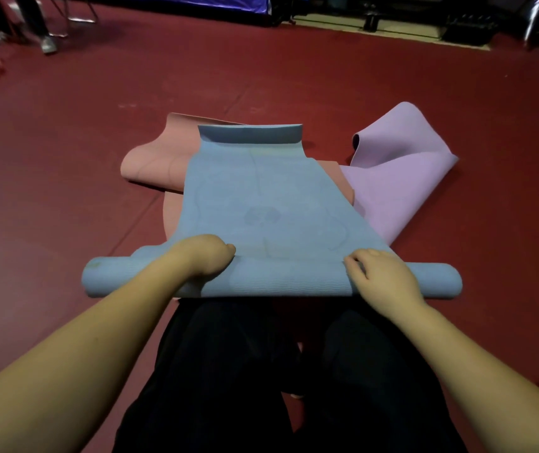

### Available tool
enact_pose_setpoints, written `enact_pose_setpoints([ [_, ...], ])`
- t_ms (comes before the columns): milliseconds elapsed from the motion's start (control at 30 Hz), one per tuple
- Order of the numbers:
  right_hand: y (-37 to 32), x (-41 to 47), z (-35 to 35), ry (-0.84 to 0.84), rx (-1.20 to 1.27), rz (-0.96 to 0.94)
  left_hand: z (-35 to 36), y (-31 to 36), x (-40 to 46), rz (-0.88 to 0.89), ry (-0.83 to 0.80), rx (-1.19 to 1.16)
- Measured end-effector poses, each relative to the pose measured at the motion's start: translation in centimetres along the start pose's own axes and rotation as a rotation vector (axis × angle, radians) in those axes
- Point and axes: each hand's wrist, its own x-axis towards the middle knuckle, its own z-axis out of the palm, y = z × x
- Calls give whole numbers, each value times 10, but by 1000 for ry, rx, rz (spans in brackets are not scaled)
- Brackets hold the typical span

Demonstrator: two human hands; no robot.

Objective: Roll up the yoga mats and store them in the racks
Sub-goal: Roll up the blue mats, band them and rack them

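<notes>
Kneeling on the red floor [65, 142], the person has both hands on the roll [271, 279] of the blue mat [261, 197], just ahead of the knees. Left hand [206, 256] curls over the roll, fingers tucked into the crease where roll meets flat mat. Right hand [379, 273] grips the same way, fingertips hooked over the top. Beyond, the blue mat overlies a pink mat [153, 161] and a folded purple mat [402, 171]. Someone's legs [26, 21] stand far left.
</notes>
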Motion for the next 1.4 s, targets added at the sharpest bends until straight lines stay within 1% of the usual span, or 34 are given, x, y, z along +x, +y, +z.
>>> enact_pose_setpoints([
  [100,-3,-15,8,55,-66,-25,-8,7,4,12,-68,-21],
  [200,-8,-12,10,62,-106,29,-8,7,10,14,-99,-40],
  [333,-13,5,10,73,-141,81,-4,-3,20,37,-79,-15],
  [400,-14,9,11,67,-149,73,1,-9,22,70,-46,72],
  [433,-14,11,12,72,-153,67,5,-11,20,89,-3,123],
  [500,-15,12,12,63,-158,66,11,-16,16,112,166,179],
  [567,-15,14,12,67,-160,60,16,-16,9,97,347,121],
  [667,-15,18,6,52,-174,61,31,-6,-5,143,612,69],
  [733,-12,24,4,8,-179,83,47,-3,-16,156,727,55],
  [800,-13,30,1,-50,-178,110,60,-4,-23,164,714,80],
  [933,-18,42,-6,-160,-149,142,43,-3,-20,121,614,84],
  [1133,-16,51,-28,-283,-171,158,19,4,-17,157,644,177],
  [1167,-15,52,-31,-299,-170,157,15,5,-20,152,628,188],
  [1267,-12,52,-33,-385,-153,164,7,5,-26,129,442,149],
  [1333,-13,53,-31,-465,-127,179,8,0,-24,103,306,123],
  [1400,-16,55,-28,-556,-91,180,13,-3,-20,69,205,83],
])
